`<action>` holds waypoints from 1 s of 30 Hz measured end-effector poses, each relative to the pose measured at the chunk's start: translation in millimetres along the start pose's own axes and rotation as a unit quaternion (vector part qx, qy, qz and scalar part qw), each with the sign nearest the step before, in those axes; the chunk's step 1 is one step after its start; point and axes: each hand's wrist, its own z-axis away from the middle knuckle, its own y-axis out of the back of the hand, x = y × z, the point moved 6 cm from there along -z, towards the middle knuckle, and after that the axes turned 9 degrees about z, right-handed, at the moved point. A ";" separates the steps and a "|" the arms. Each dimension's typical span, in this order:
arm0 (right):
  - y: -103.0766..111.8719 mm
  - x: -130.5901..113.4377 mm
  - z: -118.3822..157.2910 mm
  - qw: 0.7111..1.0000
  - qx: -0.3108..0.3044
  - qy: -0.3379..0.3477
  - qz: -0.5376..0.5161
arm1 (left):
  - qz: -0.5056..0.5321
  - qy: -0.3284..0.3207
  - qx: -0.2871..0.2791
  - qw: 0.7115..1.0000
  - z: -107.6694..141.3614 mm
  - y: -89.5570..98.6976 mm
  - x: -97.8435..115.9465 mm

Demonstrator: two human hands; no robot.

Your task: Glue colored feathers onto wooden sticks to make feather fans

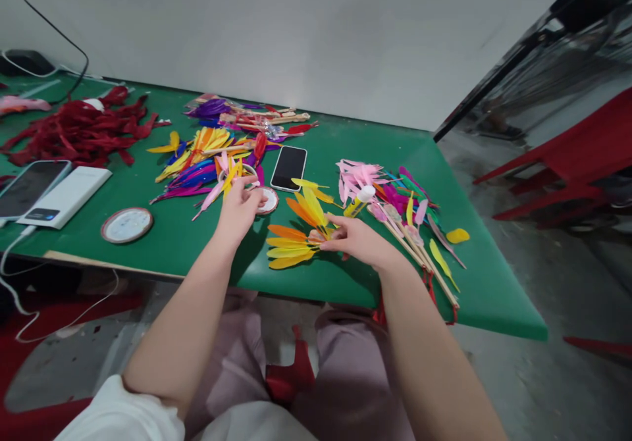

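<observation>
My right hand [358, 238] pinches the base of a fan of yellow and orange feathers [291, 242] above the table's front part. The feathers spread to the left and upward from a small pinkish centre. My left hand [241, 205] has its fingers curled together beside a small round container [250, 170], partly hidden behind the hand. Pink and yellow feathers [231, 172] show right at the left hand; whether the fingers grip one is unclear. A small round white lid or dish [268, 201] lies just right of those fingers.
Bundles of coloured feathers [197, 174] lie behind my left hand. A phone [289, 168], a glue stick [359, 201], pink feathers [359, 178] and wooden sticks [419, 250] lie on the green table [494, 296]. Leftward are a round lid [127, 224], power bank [66, 196] and dark red strips [81, 131].
</observation>
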 end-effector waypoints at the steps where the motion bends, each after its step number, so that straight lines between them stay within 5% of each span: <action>1: -1.3 0.1 -0.4 1.000 0.006 0.014 0.016 | -0.033 -0.010 -0.007 0.999 0.0 0.5 -0.5; 10: 4.9 9.2 16.3 0.968 0.212 0.068 0.116 | -0.211 0.037 -0.193 0.957 12.4 -12.5 -18.1; 15: -6.9 4.5 35.7 0.895 0.323 0.195 0.238 | -0.250 0.035 -0.219 0.943 19.7 -20.9 -17.2; 21: -22.8 -2.0 36.7 0.859 0.320 0.242 0.318 | -0.254 0.052 -0.220 0.940 21.8 -29.7 -19.1; 30: -23.0 2.6 36.2 0.861 0.319 0.234 0.320 | -0.250 0.051 -0.238 0.937 22.9 -33.8 -24.9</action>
